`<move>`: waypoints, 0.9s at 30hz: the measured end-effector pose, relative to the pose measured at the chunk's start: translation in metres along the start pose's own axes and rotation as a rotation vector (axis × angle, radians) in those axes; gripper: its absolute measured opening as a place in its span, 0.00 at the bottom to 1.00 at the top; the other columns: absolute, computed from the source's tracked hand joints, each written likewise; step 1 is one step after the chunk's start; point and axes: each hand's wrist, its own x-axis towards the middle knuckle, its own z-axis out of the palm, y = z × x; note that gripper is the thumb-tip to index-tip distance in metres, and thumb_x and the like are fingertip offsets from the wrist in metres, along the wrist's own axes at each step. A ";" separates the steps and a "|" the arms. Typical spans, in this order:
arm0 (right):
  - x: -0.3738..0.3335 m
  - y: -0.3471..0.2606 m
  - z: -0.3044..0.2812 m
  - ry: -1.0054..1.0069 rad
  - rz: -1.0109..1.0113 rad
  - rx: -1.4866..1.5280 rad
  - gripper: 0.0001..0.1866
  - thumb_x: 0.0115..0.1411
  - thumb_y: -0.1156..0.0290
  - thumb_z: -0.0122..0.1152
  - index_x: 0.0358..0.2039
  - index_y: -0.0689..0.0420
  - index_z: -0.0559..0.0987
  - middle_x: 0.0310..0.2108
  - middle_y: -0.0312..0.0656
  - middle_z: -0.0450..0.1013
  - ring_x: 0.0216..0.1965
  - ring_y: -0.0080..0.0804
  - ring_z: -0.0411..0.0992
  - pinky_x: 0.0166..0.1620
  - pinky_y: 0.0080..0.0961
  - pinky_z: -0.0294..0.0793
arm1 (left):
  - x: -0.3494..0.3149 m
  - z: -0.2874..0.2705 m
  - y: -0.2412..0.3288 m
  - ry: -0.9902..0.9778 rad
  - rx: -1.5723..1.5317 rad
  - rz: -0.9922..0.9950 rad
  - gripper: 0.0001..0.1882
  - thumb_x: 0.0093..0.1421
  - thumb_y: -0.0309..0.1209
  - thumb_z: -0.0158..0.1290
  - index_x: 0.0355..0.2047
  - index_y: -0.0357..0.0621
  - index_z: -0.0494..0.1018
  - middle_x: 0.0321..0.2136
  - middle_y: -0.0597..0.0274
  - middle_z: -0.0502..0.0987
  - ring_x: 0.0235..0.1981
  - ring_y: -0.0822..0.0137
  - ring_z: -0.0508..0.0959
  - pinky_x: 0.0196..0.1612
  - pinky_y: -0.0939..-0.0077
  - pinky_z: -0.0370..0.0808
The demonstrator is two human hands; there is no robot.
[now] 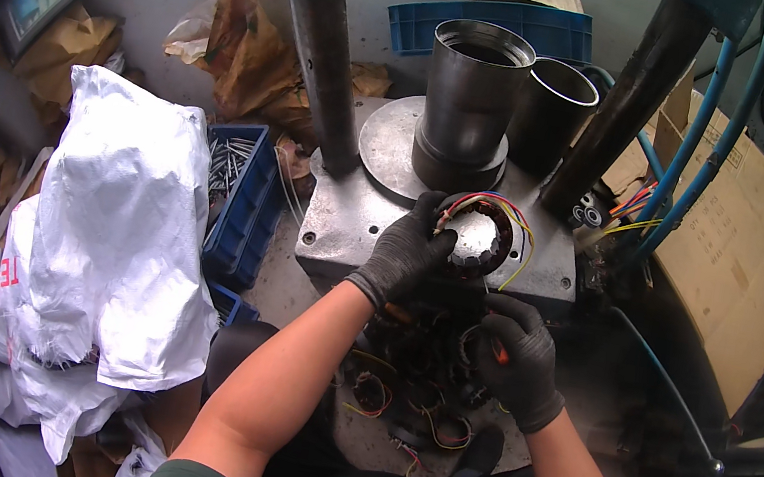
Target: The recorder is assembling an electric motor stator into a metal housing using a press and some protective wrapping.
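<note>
My left hand, in a dark glove, grips a motor stator by its left side, tilted over the front of the steel press table. Red, blue, yellow and white leads loop round the stator's upper edge, and a yellow-green one hangs down on its right. Lower and to the right, my gloved right hand is closed, its fingers curled in. A small orange-red bit shows at those fingers; what it belongs to is hidden. Below both hands lie several more stators with coloured leads.
Behind the stator stands a steel cylinder on a round plate, with another cylinder beside it. Two thick posts flank them. At left are white sacks and a blue bin of metal pins; cardboard and hoses stand right.
</note>
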 end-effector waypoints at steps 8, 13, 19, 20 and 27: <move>-0.007 0.017 0.005 0.046 -0.009 0.048 0.18 0.49 0.84 0.67 0.41 0.57 0.82 0.51 0.51 0.78 0.48 0.50 0.81 0.50 0.37 0.82 | 0.003 -0.004 0.004 -0.025 0.000 -0.051 0.33 0.63 0.40 0.56 0.66 0.49 0.60 0.49 0.36 0.80 0.53 0.36 0.80 0.54 0.47 0.75; -0.004 0.018 0.004 0.030 -0.018 0.029 0.18 0.49 0.85 0.66 0.42 0.57 0.82 0.50 0.51 0.78 0.47 0.50 0.81 0.49 0.37 0.82 | 0.001 -0.003 0.000 -0.024 -0.036 -0.026 0.33 0.63 0.39 0.57 0.66 0.48 0.60 0.51 0.36 0.79 0.54 0.36 0.79 0.55 0.49 0.75; 0.003 0.013 -0.001 0.012 0.045 0.095 0.17 0.51 0.87 0.66 0.41 0.57 0.81 0.50 0.49 0.79 0.48 0.47 0.81 0.50 0.34 0.82 | 0.001 -0.002 -0.002 -0.024 -0.045 -0.025 0.34 0.63 0.39 0.58 0.66 0.49 0.58 0.52 0.36 0.79 0.55 0.36 0.79 0.55 0.49 0.74; 0.004 0.013 -0.002 0.007 0.048 0.111 0.17 0.51 0.87 0.66 0.42 0.57 0.81 0.50 0.49 0.79 0.48 0.47 0.81 0.50 0.34 0.82 | 0.001 -0.002 -0.002 -0.021 -0.048 -0.021 0.34 0.63 0.40 0.57 0.66 0.49 0.58 0.52 0.36 0.79 0.55 0.36 0.79 0.55 0.49 0.74; 0.006 0.015 -0.002 -0.003 0.060 0.119 0.17 0.51 0.86 0.66 0.42 0.58 0.81 0.51 0.50 0.79 0.50 0.48 0.81 0.51 0.34 0.81 | 0.000 -0.001 -0.003 0.003 -0.003 -0.008 0.32 0.63 0.39 0.57 0.65 0.49 0.59 0.50 0.34 0.79 0.53 0.35 0.79 0.54 0.47 0.75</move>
